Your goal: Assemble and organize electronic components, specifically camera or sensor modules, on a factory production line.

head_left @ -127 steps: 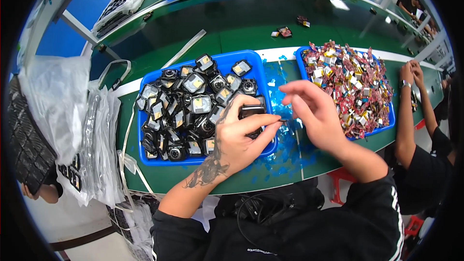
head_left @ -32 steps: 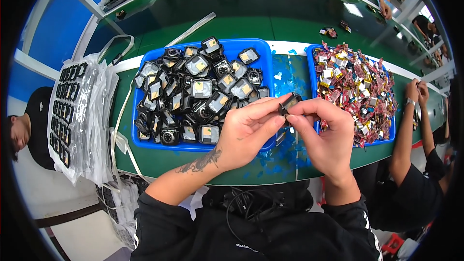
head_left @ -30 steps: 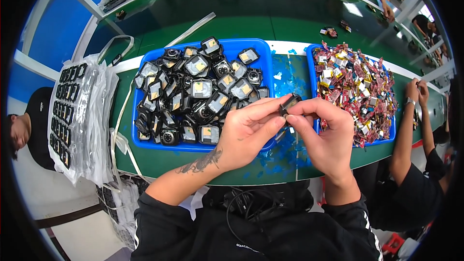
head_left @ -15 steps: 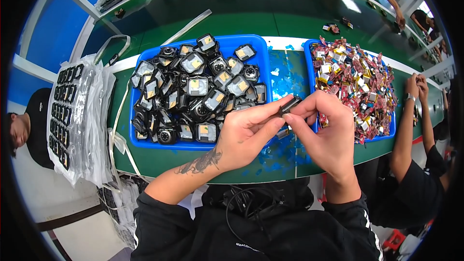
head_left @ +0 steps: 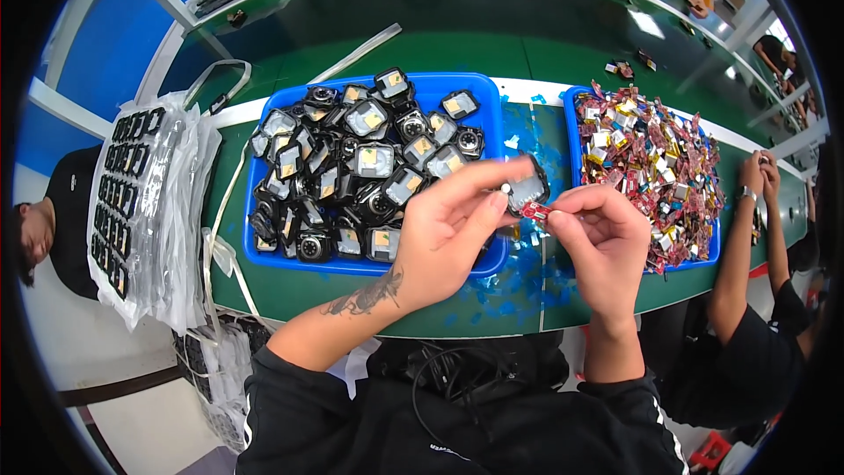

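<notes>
Left hand (head_left: 444,233) raised over the near edge of the green table (head_left: 457,35), thumb and fingertips pinched shut on a small dark square part (head_left: 528,186) with a pale face. Right hand (head_left: 598,242) just beside it, thumb and forefinger closed on a tiny red piece (head_left: 534,209), held against the lower edge of the dark part (touching or a hair apart, cannot tell). Both hands close together, between the two trays and slightly nearer than them.

Behind the left hand, a blue tray (head_left: 488,101) heaped with more of the same dark square parts (head_left: 360,167), some face up with yellowish centres, some showing round lenses. To the right, a second blue tray (head_left: 573,123) piled with small red and yellow pieces (head_left: 651,158). Scraps of blue film (head_left: 519,268) scattered on the table between and in front of the trays.

At the left end of the table, clear bags (head_left: 154,202) hanging, with rows of dark parts inside. Farther left, a person in a black top (head_left: 66,202), partly cut off by the rim. On the right, another person's arms (head_left: 747,237), hands joined near the second tray's far corner. Black cable (head_left: 457,369) lying in the lap, against black sleeves.
</notes>
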Demonstrator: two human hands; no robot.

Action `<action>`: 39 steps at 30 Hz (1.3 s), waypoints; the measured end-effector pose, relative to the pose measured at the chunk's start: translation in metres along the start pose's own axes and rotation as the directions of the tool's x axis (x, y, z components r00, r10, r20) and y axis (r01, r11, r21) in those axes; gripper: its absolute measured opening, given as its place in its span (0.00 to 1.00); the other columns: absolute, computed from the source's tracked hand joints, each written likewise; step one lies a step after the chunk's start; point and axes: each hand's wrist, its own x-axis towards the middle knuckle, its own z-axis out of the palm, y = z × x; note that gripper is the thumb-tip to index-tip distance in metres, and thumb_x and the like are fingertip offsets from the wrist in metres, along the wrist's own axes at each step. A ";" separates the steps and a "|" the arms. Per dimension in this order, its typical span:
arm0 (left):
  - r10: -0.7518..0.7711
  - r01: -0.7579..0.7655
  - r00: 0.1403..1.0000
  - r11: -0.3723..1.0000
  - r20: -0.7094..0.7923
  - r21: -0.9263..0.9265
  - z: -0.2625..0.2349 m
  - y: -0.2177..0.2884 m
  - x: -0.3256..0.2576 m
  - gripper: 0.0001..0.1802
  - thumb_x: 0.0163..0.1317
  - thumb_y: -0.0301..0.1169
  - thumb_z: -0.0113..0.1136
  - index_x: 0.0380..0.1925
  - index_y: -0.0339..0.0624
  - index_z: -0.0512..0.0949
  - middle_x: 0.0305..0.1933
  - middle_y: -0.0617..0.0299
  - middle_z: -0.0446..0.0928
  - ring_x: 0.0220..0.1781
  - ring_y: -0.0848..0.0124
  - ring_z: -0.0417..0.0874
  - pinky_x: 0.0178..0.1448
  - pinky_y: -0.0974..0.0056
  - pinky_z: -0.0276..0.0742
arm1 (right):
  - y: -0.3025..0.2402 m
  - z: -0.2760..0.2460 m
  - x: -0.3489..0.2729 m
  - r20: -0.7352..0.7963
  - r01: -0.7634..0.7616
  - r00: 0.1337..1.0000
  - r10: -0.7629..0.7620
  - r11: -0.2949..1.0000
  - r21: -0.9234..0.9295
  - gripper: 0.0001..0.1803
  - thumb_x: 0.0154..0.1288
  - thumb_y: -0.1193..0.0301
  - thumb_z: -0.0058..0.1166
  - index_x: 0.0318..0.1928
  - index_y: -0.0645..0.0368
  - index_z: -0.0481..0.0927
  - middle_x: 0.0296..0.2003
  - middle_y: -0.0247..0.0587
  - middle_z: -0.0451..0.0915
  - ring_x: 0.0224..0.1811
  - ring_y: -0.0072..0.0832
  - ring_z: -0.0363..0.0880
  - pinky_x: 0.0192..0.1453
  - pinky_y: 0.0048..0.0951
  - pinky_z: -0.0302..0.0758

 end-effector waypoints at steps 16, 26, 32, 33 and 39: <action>0.231 -0.404 0.911 0.663 0.340 0.631 -0.006 0.008 -0.003 0.14 0.56 0.17 0.67 0.43 0.35 0.85 0.46 0.53 0.83 0.40 0.71 0.86 0.40 0.71 0.83 | -0.005 -0.008 0.000 0.164 -0.182 0.977 0.137 0.936 0.301 0.04 0.66 0.82 0.56 0.41 0.67 0.77 0.35 0.36 0.80 0.37 0.16 0.78 0.41 0.18 0.75; -0.313 0.272 0.932 0.936 0.181 0.222 -0.001 0.008 0.001 0.08 0.62 0.18 0.62 0.41 0.27 0.84 0.38 0.55 0.85 0.41 0.73 0.86 0.46 0.73 0.81 | 0.001 0.000 -0.013 0.079 -0.011 0.997 0.003 0.995 0.102 0.08 0.67 0.83 0.56 0.45 0.65 0.74 0.38 0.34 0.76 0.38 0.15 0.75 0.40 0.17 0.73; -0.145 0.105 0.977 0.966 0.157 0.235 0.000 0.002 -0.004 0.21 0.60 0.13 0.60 0.55 0.27 0.77 0.53 0.51 0.78 0.53 0.68 0.83 0.54 0.70 0.83 | 0.005 0.009 -0.012 -0.081 0.062 0.994 -0.072 0.990 -0.126 0.18 0.59 0.85 0.62 0.49 0.65 0.74 0.36 0.33 0.77 0.35 0.14 0.75 0.37 0.15 0.72; -0.143 0.107 0.976 0.970 0.162 0.217 0.000 0.001 -0.004 0.21 0.61 0.13 0.60 0.55 0.28 0.77 0.54 0.51 0.78 0.53 0.69 0.83 0.54 0.69 0.83 | 0.008 0.009 -0.013 -0.079 0.062 0.994 -0.072 0.990 -0.126 0.18 0.59 0.85 0.62 0.49 0.65 0.74 0.36 0.33 0.77 0.35 0.14 0.75 0.37 0.15 0.72; -0.056 0.030 0.988 0.985 0.145 0.172 0.003 -0.007 -0.008 0.21 0.61 0.12 0.59 0.55 0.30 0.78 0.56 0.50 0.78 0.54 0.69 0.82 0.55 0.69 0.83 | 0.015 0.013 -0.012 -0.084 0.267 0.940 -0.331 0.866 -0.422 0.17 0.56 0.85 0.65 0.45 0.65 0.75 0.33 0.36 0.78 0.28 0.15 0.73 0.33 0.18 0.72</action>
